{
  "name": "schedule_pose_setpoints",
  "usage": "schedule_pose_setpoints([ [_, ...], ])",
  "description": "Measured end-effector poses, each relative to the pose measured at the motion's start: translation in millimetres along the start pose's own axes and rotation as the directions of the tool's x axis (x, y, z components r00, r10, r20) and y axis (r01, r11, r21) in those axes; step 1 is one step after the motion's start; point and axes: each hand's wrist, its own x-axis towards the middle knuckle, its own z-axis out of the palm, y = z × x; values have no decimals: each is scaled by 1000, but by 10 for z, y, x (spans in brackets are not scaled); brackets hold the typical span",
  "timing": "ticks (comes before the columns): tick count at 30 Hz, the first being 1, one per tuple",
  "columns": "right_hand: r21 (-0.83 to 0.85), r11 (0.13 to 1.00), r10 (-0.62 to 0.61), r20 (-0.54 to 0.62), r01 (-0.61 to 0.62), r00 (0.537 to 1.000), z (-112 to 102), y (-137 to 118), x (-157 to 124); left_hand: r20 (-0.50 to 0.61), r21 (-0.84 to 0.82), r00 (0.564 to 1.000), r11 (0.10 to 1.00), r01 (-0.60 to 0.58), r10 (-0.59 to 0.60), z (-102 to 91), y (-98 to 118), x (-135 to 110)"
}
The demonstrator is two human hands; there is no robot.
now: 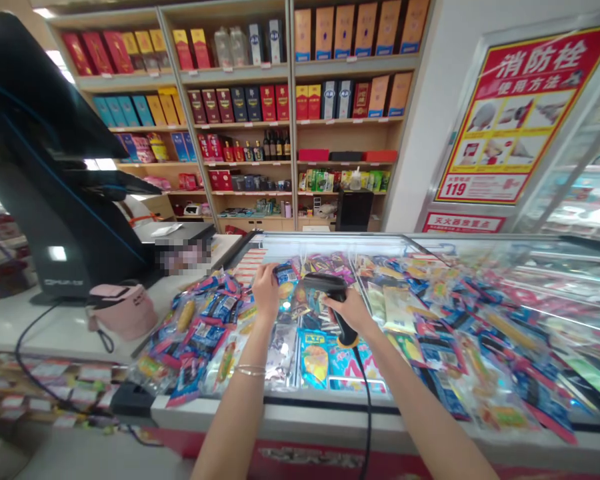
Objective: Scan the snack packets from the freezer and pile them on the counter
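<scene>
My right hand (pixel 353 310) is wrapped round the handle of a black corded barcode scanner (pixel 325 283), whose head points left. Across from it, my left hand (pixel 266 293) grips a small blue snack packet (pixel 285 272) and holds it near the scanner's front. Both hands are above the glass top of a chest freezer (pixel 325 402). To the left of my left wrist lies a heap of blue and pink snack packets (pixel 205 337). Another pile of similar packets (pixel 445 360) spreads to the right of my right forearm. Through the glass, a blue bag (pixel 313 360) shows below my hands.
A black checkout terminal (pixel 55 200) stands on the white counter (pixel 70 333) at the left, with a pink bag (pixel 125 310) beside it. The scanner's cable (pixel 367 400) hangs over the freezer's front edge. Shelves of boxed goods (pixel 295 127) line the back wall.
</scene>
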Motion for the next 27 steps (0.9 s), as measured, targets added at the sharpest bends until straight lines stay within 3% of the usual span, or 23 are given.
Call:
schedule_pose_setpoints([
  [12,132,991,19,26,-22,999,-27,6,-74,47,-9,999,1000,23,-23,22,-23,-56],
  [22,7,1000,7,9,-7,1000,-19,47,-68,15,0,999,999,44,-44,3,40,-62],
  [27,52,999,-7,8,7,1000,-23,35,-76,15,-5,999,999,47,-47,2,35,-64],
])
